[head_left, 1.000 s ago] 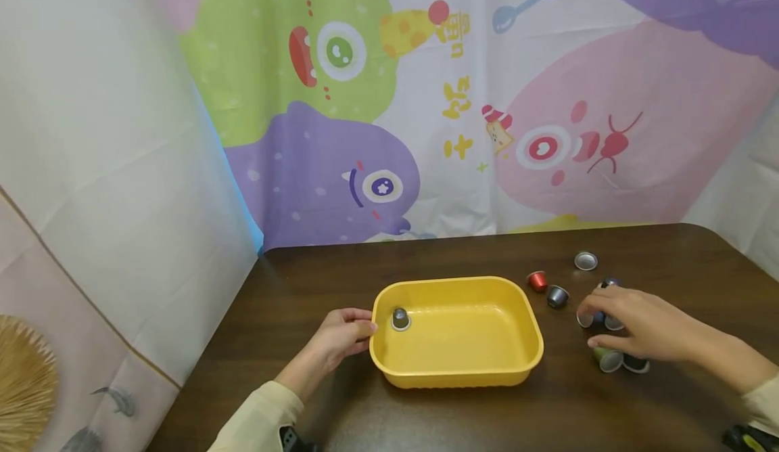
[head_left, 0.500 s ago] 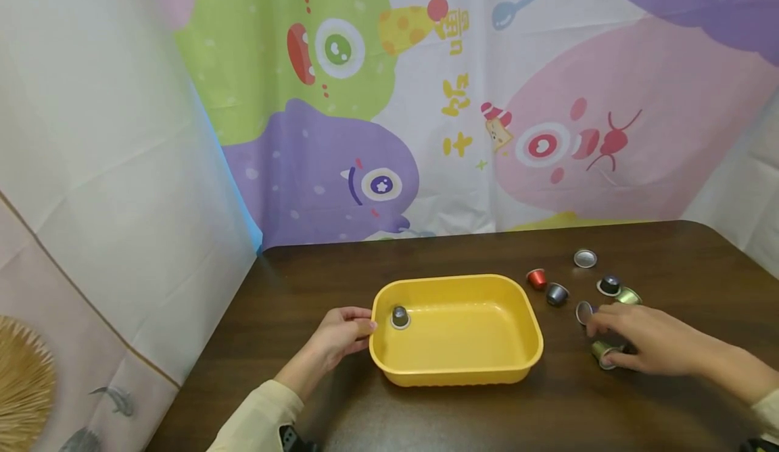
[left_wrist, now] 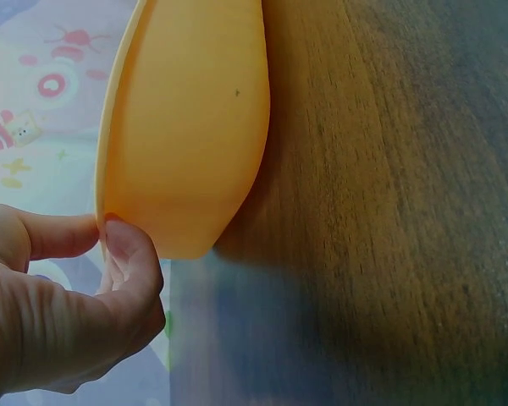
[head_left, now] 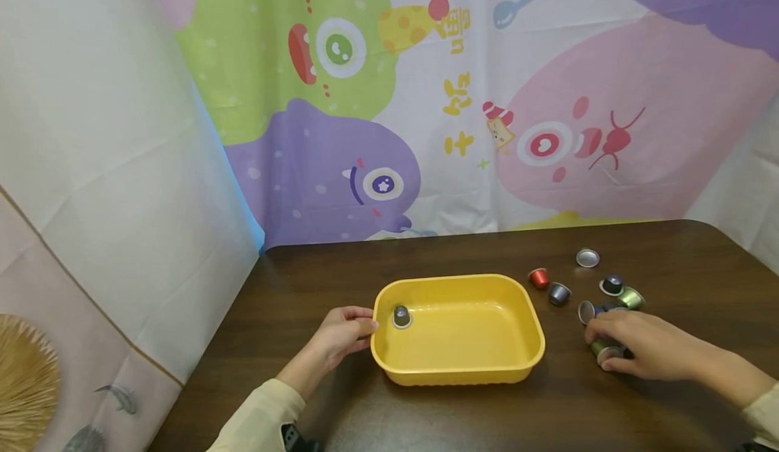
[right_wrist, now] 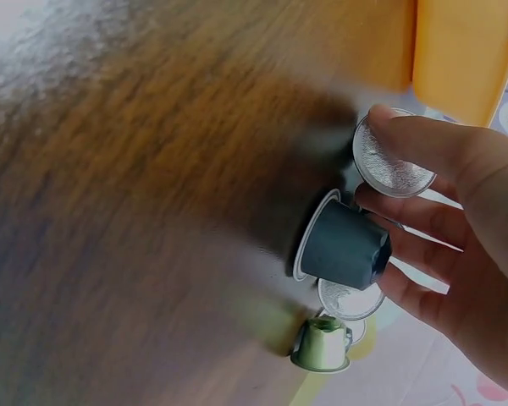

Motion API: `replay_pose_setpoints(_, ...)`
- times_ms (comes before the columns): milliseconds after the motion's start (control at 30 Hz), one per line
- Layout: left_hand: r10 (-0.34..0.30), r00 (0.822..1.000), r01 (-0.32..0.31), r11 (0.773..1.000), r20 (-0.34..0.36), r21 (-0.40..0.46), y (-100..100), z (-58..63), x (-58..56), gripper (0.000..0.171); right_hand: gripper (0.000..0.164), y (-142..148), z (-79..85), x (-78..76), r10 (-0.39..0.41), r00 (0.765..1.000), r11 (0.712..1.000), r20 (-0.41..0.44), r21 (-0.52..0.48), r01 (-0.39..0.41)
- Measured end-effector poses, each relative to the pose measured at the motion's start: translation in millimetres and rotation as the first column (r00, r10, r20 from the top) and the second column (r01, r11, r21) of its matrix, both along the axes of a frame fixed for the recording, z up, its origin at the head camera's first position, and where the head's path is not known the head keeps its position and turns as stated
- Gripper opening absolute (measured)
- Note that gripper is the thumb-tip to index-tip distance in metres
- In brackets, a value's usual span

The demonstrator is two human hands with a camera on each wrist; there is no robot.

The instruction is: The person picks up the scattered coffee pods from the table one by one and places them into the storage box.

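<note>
My left hand (head_left: 339, 338) pinches the left rim of a yellow plastic tub (head_left: 459, 376) between thumb and fingers, as the left wrist view also shows. One dark coffee capsule (head_left: 401, 315) stands inside, near that end. Right of the tub, my right hand (head_left: 660, 349) pinches an olive-green coffee capsule (head_left: 605, 352) low over the table. In the right wrist view, the thumb lies at the silver foil lid (right_wrist: 396, 162) of this capsule. Beside the fingers stands a dark capsule (right_wrist: 340, 244), mostly hidden by the hand in the head view.
More capsules lie beyond the right hand: a red one (head_left: 539, 278), a dark grey one (head_left: 559, 294), a black one (head_left: 612, 285), a light green one (head_left: 633, 298) and one with its silver lid (head_left: 587, 258) showing. A printed cloth (head_left: 341, 188) hangs behind the brown table (head_left: 316, 269).
My right hand has moved back toward the near capsules, and its fingers have closed on the olive-green one. The black and light green capsules behind it came into view. The left hand stays on the tub.
</note>
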State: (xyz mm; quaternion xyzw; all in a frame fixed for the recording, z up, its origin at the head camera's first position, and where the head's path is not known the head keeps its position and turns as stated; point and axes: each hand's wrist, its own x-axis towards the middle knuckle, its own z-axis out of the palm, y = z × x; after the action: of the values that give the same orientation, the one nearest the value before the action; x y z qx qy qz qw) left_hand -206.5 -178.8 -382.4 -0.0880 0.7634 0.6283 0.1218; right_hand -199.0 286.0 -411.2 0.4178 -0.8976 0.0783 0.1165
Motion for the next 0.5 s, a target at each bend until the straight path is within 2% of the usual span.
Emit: replay_pose_setpoints(500, 0.015, 1.000, -0.015, 1.000, -0.011, -0.002, 0.7, -1.9, 0.9, 0.029, 0.033, -16.0, 9.5, -6.5, 0.020, 0.998, 0.999, -0.064, -0.038, -0.022)
